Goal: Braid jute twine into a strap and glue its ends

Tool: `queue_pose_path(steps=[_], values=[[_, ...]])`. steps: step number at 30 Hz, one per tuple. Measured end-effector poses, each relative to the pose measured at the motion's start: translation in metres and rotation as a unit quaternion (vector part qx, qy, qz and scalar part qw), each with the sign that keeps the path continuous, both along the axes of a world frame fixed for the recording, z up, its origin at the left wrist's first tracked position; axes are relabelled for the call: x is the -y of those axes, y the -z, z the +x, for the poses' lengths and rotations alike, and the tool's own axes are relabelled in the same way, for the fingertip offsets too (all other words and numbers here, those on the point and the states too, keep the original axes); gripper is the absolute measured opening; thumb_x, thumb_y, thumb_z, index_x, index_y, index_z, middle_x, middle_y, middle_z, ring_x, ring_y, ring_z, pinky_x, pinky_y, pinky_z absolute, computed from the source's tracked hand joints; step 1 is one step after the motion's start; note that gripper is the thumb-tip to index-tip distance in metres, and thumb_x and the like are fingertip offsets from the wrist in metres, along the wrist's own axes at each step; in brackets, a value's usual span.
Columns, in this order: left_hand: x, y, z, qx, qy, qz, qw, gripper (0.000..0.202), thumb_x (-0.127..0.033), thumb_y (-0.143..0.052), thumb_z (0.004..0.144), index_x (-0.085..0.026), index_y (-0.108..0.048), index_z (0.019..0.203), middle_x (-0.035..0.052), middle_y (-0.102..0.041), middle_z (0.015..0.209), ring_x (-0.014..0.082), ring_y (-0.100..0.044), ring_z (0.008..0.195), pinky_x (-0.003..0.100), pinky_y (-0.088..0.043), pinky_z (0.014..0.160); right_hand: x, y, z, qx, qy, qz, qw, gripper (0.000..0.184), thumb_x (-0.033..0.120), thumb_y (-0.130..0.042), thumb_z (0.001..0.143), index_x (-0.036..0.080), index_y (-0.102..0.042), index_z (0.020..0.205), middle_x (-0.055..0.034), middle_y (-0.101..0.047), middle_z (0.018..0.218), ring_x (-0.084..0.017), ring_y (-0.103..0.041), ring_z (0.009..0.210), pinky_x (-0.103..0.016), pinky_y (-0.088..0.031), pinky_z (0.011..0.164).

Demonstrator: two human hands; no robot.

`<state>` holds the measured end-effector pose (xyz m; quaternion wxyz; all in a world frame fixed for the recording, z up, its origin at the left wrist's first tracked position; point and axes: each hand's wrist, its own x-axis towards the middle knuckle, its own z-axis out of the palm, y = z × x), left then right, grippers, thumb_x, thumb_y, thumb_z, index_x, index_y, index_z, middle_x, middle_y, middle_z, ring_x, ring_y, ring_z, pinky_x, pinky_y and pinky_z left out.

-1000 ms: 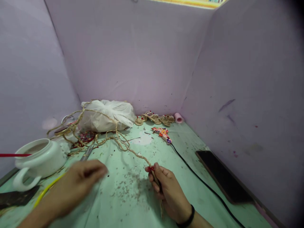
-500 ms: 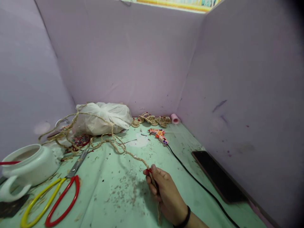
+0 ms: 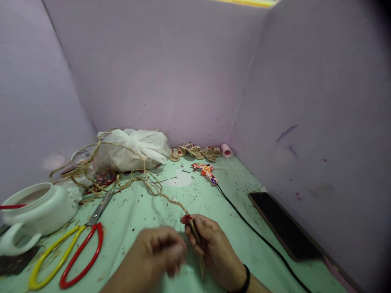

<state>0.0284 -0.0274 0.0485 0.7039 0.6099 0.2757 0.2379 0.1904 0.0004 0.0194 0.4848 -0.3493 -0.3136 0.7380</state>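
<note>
My right hand [image 3: 210, 248] is closed around the end of a braided jute rope [image 3: 166, 198]. The rope runs from my fist back to a loose tangle [image 3: 91, 167] at the left. A short tail of it hangs below my fingers. My left hand [image 3: 155, 254] is blurred and sits just left of the right hand, fingers curled near the rope. Whether it touches the rope I cannot tell. Scissors [image 3: 73, 252] with one red and one yellow handle lie on the green table [image 3: 146, 219] to the left.
A white pot [image 3: 36, 211] stands at the far left. A white plastic bag [image 3: 131, 148], small jute sandals [image 3: 197, 152], a pink spool [image 3: 226, 151] and a patterned glue gun [image 3: 206, 171] with a black cord [image 3: 259, 236] lie at the back. A dark phone [image 3: 284, 228] rests by the right wall.
My left hand, out of view half a second ago, has come back in beside the right hand. One second ago it was over the scissors, which now lie uncovered.
</note>
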Motion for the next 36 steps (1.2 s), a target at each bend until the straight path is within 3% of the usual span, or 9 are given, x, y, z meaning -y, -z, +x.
queue_pose_path(steps=[1, 2, 4, 8, 15, 21, 30, 36], values=[[-0.011, 0.005, -0.001, 0.004, -0.155, -0.011, 0.988, 0.029, -0.042, -0.062, 0.076, -0.014, -0.067, 0.085, 0.0026, -0.062, 0.068, 0.0112, -0.053, 0.058, 0.022, -0.042, 0.053, 0.001, 0.001, 0.0, 0.011, -0.011, 0.002, 1.0, 0.039, 0.046, -0.074, 0.061, 0.01, -0.065, 0.073, -0.0005, -0.055, 0.06, -0.003, -0.039, 0.044, -0.015, -0.02, 0.037], [-0.019, 0.011, -0.001, 0.0, -0.252, -0.035, 0.967, 0.03, -0.04, -0.07, 0.068, -0.013, -0.068, 0.082, 0.0012, -0.06, 0.062, 0.0093, -0.05, 0.053, 0.021, -0.039, 0.05, 0.002, 0.002, -0.001, 0.025, -0.021, 0.002, 0.999, 0.038, 0.045, -0.074, 0.061, 0.01, -0.065, 0.074, -0.0003, -0.055, 0.06, -0.003, -0.039, 0.045, -0.015, -0.021, 0.038], [-0.027, 0.019, 0.0, 0.006, -0.347, -0.09, 0.934, 0.035, -0.036, -0.079, 0.056, -0.011, -0.069, 0.079, -0.0001, -0.058, 0.056, 0.0072, -0.046, 0.048, 0.019, -0.034, 0.048, 0.003, 0.003, -0.001, 0.058, -0.042, 0.005, 0.997, 0.037, 0.045, -0.073, 0.062, 0.01, -0.063, 0.071, 0.0012, -0.053, 0.057, -0.003, -0.037, 0.044, -0.015, -0.021, 0.038], [-0.021, 0.027, 0.007, 0.034, -0.338, -0.149, 0.929, 0.038, -0.033, -0.081, 0.051, -0.011, -0.069, 0.079, 0.0036, -0.064, 0.062, 0.0076, -0.048, 0.051, 0.019, -0.034, 0.05, 0.005, 0.004, -0.002, 0.126, -0.075, 0.012, 0.989, 0.038, 0.05, -0.068, 0.066, 0.013, -0.057, 0.062, 0.0059, -0.045, 0.046, -0.002, -0.03, 0.036, -0.016, -0.018, 0.034], [-0.016, 0.032, 0.013, 0.066, -0.29, -0.106, 0.949, 0.022, -0.032, -0.072, 0.066, -0.012, -0.064, 0.073, 0.0043, -0.063, 0.061, 0.0136, -0.055, 0.057, 0.024, -0.038, 0.056, 0.008, 0.001, -0.005, 0.182, -0.095, 0.02, 0.978, 0.044, 0.058, -0.062, 0.065, 0.016, -0.052, 0.057, 0.0074, -0.043, 0.037, -0.002, -0.029, 0.028, -0.017, -0.021, 0.029], [-0.018, 0.035, 0.012, 0.078, -0.333, -0.121, 0.932, 0.025, -0.03, -0.076, 0.06, -0.012, -0.064, 0.072, 0.0013, -0.06, 0.059, 0.0106, -0.052, 0.053, 0.022, -0.035, 0.053, 0.011, 0.003, -0.005, 0.231, -0.103, 0.051, 0.966, 0.043, 0.056, -0.058, 0.07, 0.016, -0.051, 0.055, 0.0072, -0.043, 0.036, -0.003, -0.031, 0.027, -0.016, -0.023, 0.029], [-0.018, 0.034, 0.013, 0.085, -0.328, -0.109, 0.934, 0.025, -0.03, -0.076, 0.059, -0.012, -0.062, 0.069, 0.0001, -0.058, 0.06, 0.0085, -0.049, 0.051, 0.02, -0.032, 0.05, 0.011, 0.005, -0.005, 0.265, -0.102, 0.072, 0.956, 0.04, 0.051, -0.056, 0.075, 0.016, -0.054, 0.056, 0.0076, -0.041, 0.036, -0.004, -0.032, 0.028, -0.015, -0.025, 0.029], [-0.019, 0.03, 0.01, 0.106, -0.345, -0.134, 0.923, 0.031, -0.032, -0.078, 0.057, -0.013, -0.06, 0.072, -0.0027, -0.055, 0.056, 0.0055, -0.042, 0.045, 0.019, -0.028, 0.046, 0.008, -0.004, 0.006, 0.17, -0.164, 0.073, 0.969, 0.041, 0.052, -0.063, 0.07, 0.012, -0.068, 0.075, 0.0017, -0.052, 0.06, -0.004, -0.043, 0.041, -0.015, -0.039, 0.035]])
